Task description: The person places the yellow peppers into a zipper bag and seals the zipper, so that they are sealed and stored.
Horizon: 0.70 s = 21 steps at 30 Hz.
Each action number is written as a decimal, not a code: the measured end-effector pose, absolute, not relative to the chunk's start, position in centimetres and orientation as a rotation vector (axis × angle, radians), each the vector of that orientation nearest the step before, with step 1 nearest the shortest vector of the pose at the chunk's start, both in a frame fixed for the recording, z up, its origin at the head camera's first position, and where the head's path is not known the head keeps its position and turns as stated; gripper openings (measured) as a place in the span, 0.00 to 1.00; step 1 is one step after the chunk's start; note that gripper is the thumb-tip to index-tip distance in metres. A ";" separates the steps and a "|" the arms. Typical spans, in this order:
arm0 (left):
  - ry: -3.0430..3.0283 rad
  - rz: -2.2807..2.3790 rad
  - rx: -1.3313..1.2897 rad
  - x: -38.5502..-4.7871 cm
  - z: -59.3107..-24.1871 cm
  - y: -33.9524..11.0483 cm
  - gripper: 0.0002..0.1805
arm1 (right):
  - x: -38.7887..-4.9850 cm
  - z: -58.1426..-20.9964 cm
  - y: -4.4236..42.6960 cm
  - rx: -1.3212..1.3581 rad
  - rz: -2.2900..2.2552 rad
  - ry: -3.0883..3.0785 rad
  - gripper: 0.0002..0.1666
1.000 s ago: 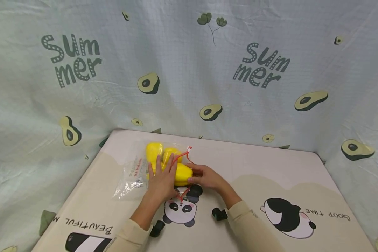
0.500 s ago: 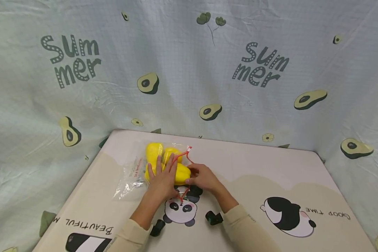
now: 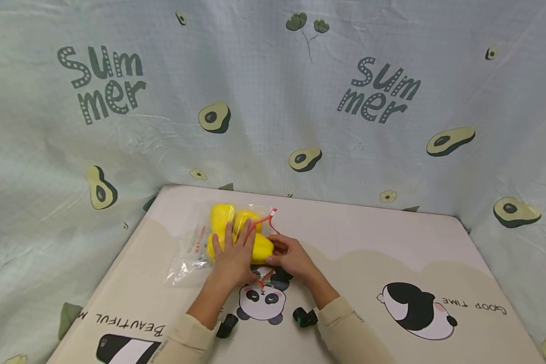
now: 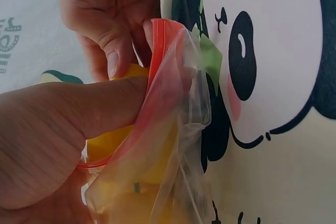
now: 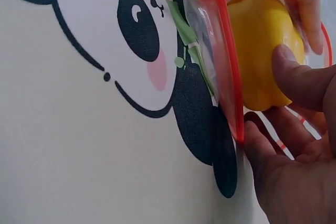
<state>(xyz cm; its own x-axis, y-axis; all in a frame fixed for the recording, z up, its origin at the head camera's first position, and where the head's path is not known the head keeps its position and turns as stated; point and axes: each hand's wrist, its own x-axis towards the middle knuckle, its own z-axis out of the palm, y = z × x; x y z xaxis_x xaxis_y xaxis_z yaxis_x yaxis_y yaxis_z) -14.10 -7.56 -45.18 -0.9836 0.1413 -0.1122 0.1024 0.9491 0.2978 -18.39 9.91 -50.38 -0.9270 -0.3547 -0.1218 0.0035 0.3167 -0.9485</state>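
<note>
A clear zip bag [image 3: 182, 265] with a red zip edge [image 5: 231, 66] lies on the table, several yellow bell peppers [image 3: 222, 217] inside it. Across its top my left hand [image 3: 232, 260] rests with fingers spread. In the left wrist view, my left thumb [image 4: 113, 106] reaches across the bag's mouth, its tip showing through the plastic. At the mouth, my right hand [image 3: 296, 258] grips another yellow bell pepper [image 5: 265, 51], thumb on one side and fingers beneath. This pepper sits between the parted red edges; its far end is hidden.
A red zip slider [image 3: 273, 213] with a white tab is at the bag's far corner. The table cover [image 3: 391, 293] has printed pandas. A fabric curtain [image 3: 264, 101] printed with avocados hangs behind the table. Small black devices [image 3: 305, 317] sit at both wrists.
My right hand has moved slightly left, and the pepper it grips is a little farther into the bag. My left hand has stayed almost still on the bag.
</note>
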 end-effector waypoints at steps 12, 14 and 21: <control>2.989 0.377 0.204 -14.0 -44.9 -7.1 0.65 | -18.5 -49.9 9.1 -0.363 -1.384 2.457 0.35; 2.992 0.365 0.210 -14.0 -44.9 -7.0 0.65 | -18.5 -49.7 9.0 -0.353 -1.321 2.507 0.36; 2.981 0.370 0.214 -14.1 -45.0 -6.9 0.63 | -18.6 -49.7 9.7 -0.378 -1.419 2.363 0.36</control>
<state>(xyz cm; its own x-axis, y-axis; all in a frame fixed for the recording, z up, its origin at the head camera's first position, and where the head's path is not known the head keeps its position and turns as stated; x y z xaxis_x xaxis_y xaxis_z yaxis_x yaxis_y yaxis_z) -14.13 -6.87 -45.04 -0.9815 0.1558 -0.1111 0.1239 0.9599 0.2514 -18.63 9.65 -49.68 -0.9002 -0.4030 -0.1648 -0.0438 0.4604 -0.8866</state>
